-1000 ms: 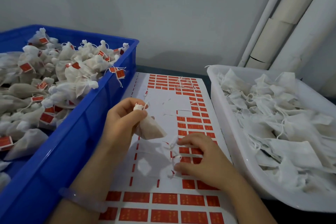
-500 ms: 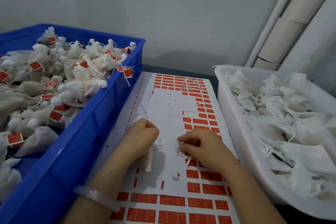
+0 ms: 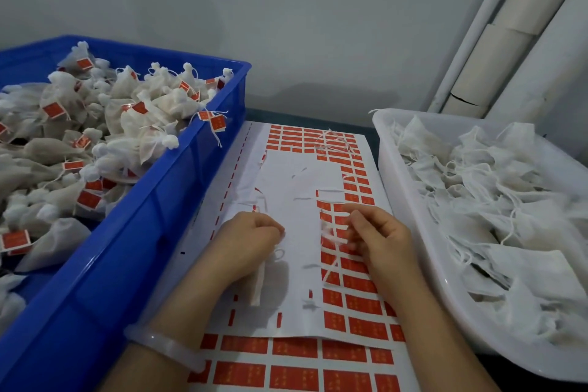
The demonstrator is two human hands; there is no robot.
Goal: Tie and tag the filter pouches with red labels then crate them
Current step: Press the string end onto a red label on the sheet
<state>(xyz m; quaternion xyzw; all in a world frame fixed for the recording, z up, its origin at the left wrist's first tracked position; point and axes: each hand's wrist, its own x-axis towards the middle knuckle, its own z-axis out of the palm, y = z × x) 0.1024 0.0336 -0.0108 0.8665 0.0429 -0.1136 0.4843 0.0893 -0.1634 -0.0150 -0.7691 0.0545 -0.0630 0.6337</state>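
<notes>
My left hand (image 3: 249, 242) rests on the label sheet (image 3: 292, 181) and grips a white filter pouch (image 3: 257, 285); only the pouch's lower edge hangs out below the fist. A small loop of its string (image 3: 279, 254) shows beside the knuckles. My right hand (image 3: 380, 240) sits a little to the right over the red labels (image 3: 353, 283), fingers curled and pinching white string ends (image 3: 331, 234), which are blurred. A gap of bare white sheet lies between the two hands.
A blue crate (image 3: 152, 210) on the left holds several tied pouches with red tags. On the right, a white tub (image 3: 410, 219) is full of flat untied pouches. A second label sheet (image 3: 286, 372) lies underneath, near me. Wall and pipes stand behind.
My left hand has come down from mid-air to the sheet with the pouch in its fist. My right hand has shifted right and away from me, drawing the string ends with it.
</notes>
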